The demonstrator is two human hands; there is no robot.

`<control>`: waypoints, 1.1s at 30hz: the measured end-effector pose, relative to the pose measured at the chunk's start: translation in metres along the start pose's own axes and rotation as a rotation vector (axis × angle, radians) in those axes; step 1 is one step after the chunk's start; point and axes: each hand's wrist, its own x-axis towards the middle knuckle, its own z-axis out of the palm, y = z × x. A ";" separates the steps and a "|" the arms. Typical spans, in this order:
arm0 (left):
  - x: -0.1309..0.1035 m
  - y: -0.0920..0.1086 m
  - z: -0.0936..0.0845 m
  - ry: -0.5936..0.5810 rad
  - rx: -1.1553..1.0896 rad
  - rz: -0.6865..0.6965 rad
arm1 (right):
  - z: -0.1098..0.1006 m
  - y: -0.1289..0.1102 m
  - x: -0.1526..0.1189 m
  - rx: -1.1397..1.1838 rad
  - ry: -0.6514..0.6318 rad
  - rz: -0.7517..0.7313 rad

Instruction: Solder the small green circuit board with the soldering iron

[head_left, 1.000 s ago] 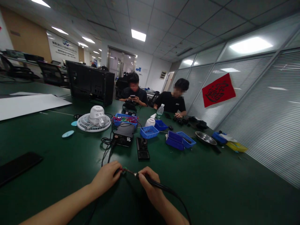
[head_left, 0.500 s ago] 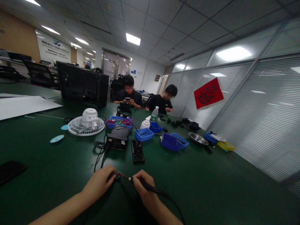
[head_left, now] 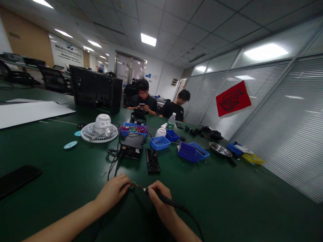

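Low in the middle of the view, my left hand (head_left: 114,190) has its fingers pinched on a small green circuit board (head_left: 133,184) with thin wires. My right hand (head_left: 161,201) grips a black soldering iron (head_left: 174,202) like a pen, and its cord trails to the lower right. The iron's tip points left and reaches the board or its wires; exact contact is too small to tell. Beyond my hands stand a black soldering station (head_left: 131,146) and a black iron stand (head_left: 152,161).
A white fan part (head_left: 99,132), a blue tray of coloured wires (head_left: 133,129), a blue bin (head_left: 187,152), a metal bowl (head_left: 220,150) and a bottle (head_left: 171,121) lie farther back. A black phone (head_left: 19,179) is at left. Two people sit across the table.
The whole view has shifted, so things appear farther right. Both hands keep their hold on the board and iron. The person at the right has lowered a hand out of sight.
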 end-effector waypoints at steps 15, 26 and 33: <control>-0.001 -0.003 0.003 -0.018 -0.008 0.000 | -0.004 0.007 0.002 0.075 0.029 0.038; -0.001 0.000 0.001 -0.015 -0.014 0.001 | -0.003 0.002 0.002 0.055 0.011 0.056; -0.001 0.001 -0.001 -0.018 -0.024 -0.001 | -0.003 0.000 0.002 0.029 -0.011 0.058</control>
